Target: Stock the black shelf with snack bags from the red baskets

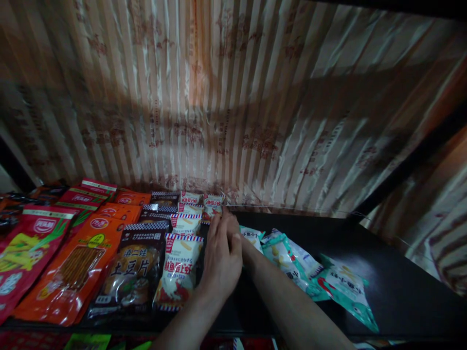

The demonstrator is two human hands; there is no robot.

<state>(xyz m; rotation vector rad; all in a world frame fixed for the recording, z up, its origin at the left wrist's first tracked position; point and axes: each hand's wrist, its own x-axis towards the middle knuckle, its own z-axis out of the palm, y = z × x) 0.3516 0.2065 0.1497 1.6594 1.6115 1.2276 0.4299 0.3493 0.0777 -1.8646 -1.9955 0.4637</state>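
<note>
My left hand (223,253) reaches over the black shelf (408,287), just right of a column of small white-and-red snack bags (180,270). My right hand (231,224) lies against it, partly behind it, near the rearmost white-and-red bag (212,206). The fingertips of both hands are dark and overlapped, so what they hold, if anything, cannot be made out. Beside my right wrist lies a teal-and-white bag (251,236), partly covered by the arm. More teal-and-white bags (288,255) lie loosely to the right, one (348,289) apart from the others.
Left of the hands stand rows of dark brown bags (129,267), orange bags (78,267) and pink bags (32,248). A striped fabric curtain (219,97) hangs behind the shelf. A dark diagonal bar (404,167) crosses the right side. Green packets (87,341) show below the front edge.
</note>
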